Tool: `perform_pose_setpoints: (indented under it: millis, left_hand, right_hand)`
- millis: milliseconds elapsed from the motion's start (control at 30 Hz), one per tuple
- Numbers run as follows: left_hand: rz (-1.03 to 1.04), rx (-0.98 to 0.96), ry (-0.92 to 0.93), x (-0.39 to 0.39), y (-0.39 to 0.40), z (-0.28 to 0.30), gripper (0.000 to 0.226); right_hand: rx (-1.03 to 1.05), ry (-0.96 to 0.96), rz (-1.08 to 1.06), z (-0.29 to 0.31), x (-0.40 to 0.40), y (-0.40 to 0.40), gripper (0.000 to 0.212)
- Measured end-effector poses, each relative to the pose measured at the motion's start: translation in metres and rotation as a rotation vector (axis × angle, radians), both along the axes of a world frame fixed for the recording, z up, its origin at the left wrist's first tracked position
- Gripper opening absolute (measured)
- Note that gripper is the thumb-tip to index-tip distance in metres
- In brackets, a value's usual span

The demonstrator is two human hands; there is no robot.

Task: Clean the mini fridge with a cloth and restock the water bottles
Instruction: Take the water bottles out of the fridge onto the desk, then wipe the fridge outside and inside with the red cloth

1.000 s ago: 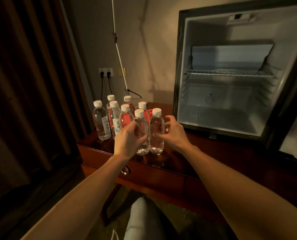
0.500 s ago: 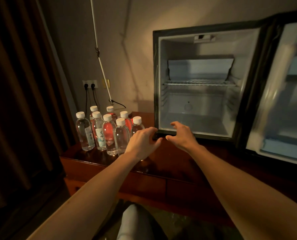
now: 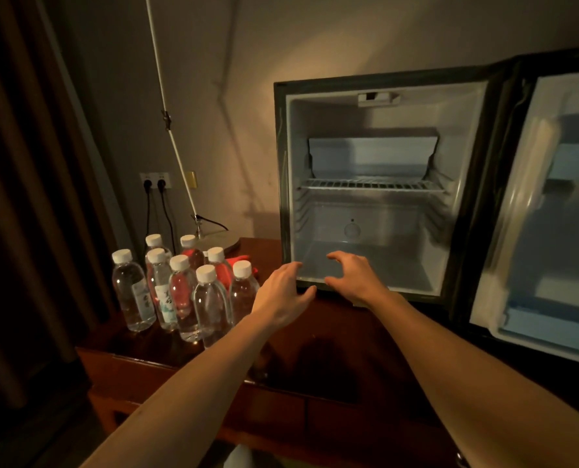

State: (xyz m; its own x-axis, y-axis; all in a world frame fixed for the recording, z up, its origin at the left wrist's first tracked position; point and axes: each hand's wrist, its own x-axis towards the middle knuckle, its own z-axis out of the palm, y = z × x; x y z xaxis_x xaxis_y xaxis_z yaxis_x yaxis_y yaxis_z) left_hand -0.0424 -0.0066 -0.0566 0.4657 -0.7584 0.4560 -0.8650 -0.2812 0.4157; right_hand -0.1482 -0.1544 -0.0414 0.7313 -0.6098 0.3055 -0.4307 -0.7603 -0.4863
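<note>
Both hands reaching at the open mini fridge [image 3: 375,184], holding nothing.

Left hand [image 3: 283,292] at the lower left corner of the fridge frame, grip loosely spread; right hand [image 3: 355,276] just over the front lip of the fridge floor, grip spread and slightly curved, empty. Door [image 3: 551,214] swung wide to the right. Water bottles [image 3: 186,288] clustered upright on the dark wooden tabletop [image 3: 315,349] left of the fridge, long axes vertical, white caps up. Red cloth [image 3: 244,258] glimpsed behind the bottles.
</note>
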Motion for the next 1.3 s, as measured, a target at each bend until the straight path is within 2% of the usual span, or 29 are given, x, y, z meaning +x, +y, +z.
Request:
perform_pose_setpoints:
  millis: [300,567,633,733,1033,1167,1300]
  left_hand:
    - [0.102,0.090,0.067,0.024,-0.043,0.036,0.044]
    - [0.192,0.148,0.048,0.052,-0.037,0.066,0.037]
    - [0.202,0.139,0.052,0.067,-0.031,0.078,0.030]
    - [0.219,0.172,0.061,0.093,-0.018,0.095,0.019]
    - [0.286,0.294,0.038,0.181,0.015,0.109,0.020]
    - [0.268,0.323,0.037,0.209,0.008,0.102,0.023]
    - [0.270,0.436,0.045,0.232,-0.001,0.091,0.032]
  right_hand:
    - [0.032,-0.030,0.088,-0.009,0.041,-0.026,0.051]
    - [0.057,-0.059,0.197,-0.002,0.085,-0.020,0.038]
    - [0.042,-0.055,0.203,-0.002,0.098,-0.015,0.036]
    - [0.059,-0.039,0.251,0.001,0.121,-0.004,0.042]
    - [0.115,0.120,0.383,-0.007,0.191,0.009,0.060]
    - [0.037,0.213,0.487,-0.032,0.225,0.008,0.074]
    - [-0.065,0.343,0.566,-0.057,0.263,0.006,0.093]
